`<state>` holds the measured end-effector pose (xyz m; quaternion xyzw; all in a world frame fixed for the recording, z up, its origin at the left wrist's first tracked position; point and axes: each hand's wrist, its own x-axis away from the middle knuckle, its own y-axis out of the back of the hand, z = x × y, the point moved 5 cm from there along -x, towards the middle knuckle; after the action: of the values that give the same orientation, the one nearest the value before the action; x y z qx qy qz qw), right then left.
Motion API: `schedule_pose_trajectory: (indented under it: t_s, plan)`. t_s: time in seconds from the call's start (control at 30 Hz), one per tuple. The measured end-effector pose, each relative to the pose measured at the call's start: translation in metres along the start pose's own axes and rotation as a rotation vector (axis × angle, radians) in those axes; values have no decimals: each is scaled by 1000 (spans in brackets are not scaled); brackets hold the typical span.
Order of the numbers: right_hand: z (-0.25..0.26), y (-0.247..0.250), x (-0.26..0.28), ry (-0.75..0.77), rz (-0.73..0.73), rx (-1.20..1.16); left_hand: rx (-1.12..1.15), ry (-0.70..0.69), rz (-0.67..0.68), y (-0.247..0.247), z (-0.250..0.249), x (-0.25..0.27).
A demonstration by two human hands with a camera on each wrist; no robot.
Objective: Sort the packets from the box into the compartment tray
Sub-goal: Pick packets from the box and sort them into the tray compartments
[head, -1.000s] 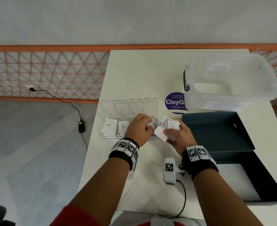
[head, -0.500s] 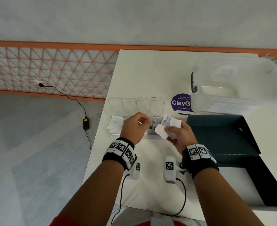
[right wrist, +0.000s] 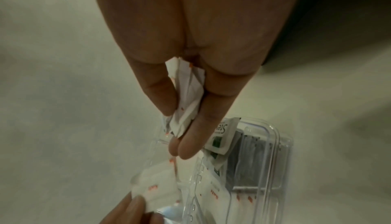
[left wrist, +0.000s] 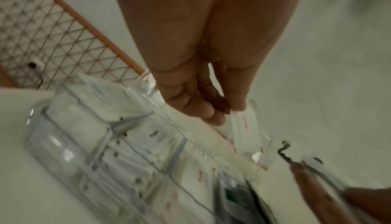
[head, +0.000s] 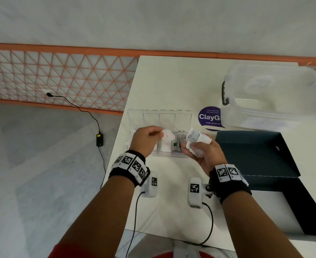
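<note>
A clear compartment tray (head: 169, 155) with its lids raised lies on the white table, white packets in its cells. My left hand (head: 147, 138) pinches one white packet with red print (head: 167, 136) just above a middle cell; the same packet (left wrist: 246, 127) shows in the left wrist view beside the tray (left wrist: 69, 147). My right hand (head: 200, 152) grips a bundle of white packets (head: 197, 139) at the tray's right end. The bundle (right wrist: 187, 93) sits between thumb and fingers, above the tray (right wrist: 273, 144) and a green-marked packet (right wrist: 222, 137).
An open dark box (head: 261, 157) lies right of the tray. Behind it stands a clear lidded tub (head: 272, 95) over a purple round sticker (head: 209, 117). Two white tagged devices (head: 195, 192) with cables rest on the table near my wrists. The table's left edge runs beside the tray.
My left hand took a red-printed packet from the right hand's bundle and carried it left over a middle cell. The right hand stayed beside the tray's right end.
</note>
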<state>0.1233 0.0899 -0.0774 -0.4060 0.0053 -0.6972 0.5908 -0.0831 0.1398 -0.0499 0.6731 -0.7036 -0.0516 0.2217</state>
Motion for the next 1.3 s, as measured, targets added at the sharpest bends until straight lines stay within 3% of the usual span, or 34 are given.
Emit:
schedule_pose_trajectory:
  t_s: [0.3, 0.67, 0.87, 1.0, 1.1, 1.3]
  plan:
    - [-1, 5, 1, -3, 1, -57, -558, -22, 197, -16, -2, -23]
    - [-4, 1, 0, -7, -10, 5, -803, -219, 236, -33, 3, -21]
    - [-5, -8, 1, -24, 20, -40, -703, -243, 163, -27, -1, -18]
    - [-5, -12, 3, -38, 24, -62, -448, -324, 62, -19, -19, -7]
    - [-6, -19, 5, -45, 47, -15, -324, -336, 111, -21, -31, 2]
    - [-11, -31, 12, -62, 119, 53, -215, -144, 312, -31, -29, 6]
